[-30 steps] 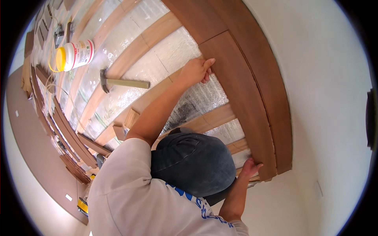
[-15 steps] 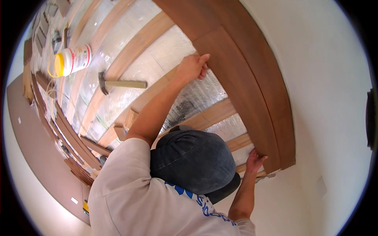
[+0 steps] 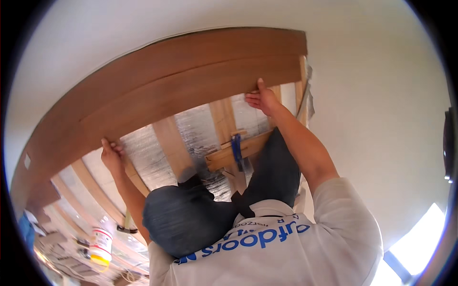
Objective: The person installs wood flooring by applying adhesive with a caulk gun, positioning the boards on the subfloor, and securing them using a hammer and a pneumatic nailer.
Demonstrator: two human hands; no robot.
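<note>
My left hand (image 3: 112, 153) is at the lower edge of a long brown floorboard (image 3: 191, 93), with its thumb on the face and its fingers curled by the edge. Farther right along that edge, my right hand (image 3: 263, 99) rests its thumb on the board, and its fingers bend below it. The board lies against another brown board (image 3: 214, 45) beside the pale wall. Between my arms, a light wood block (image 3: 253, 148) lies near my knee with a blue-handled tool (image 3: 236, 148) on it; the tool's kind is unclear.
Pale wood battens (image 3: 171, 145) run across silvery foil sheeting (image 3: 193, 128). At the lower left lie a hammer (image 3: 127, 229) and a white tub (image 3: 100, 243) with a yellow lid, near loose brown board pieces (image 3: 71, 262). A pale wall (image 3: 372, 95) rises on the right.
The view has swung round, so the boards now run across the top. Both hands still touch the same board's edge; the hammer and tub now appear lower left.
</note>
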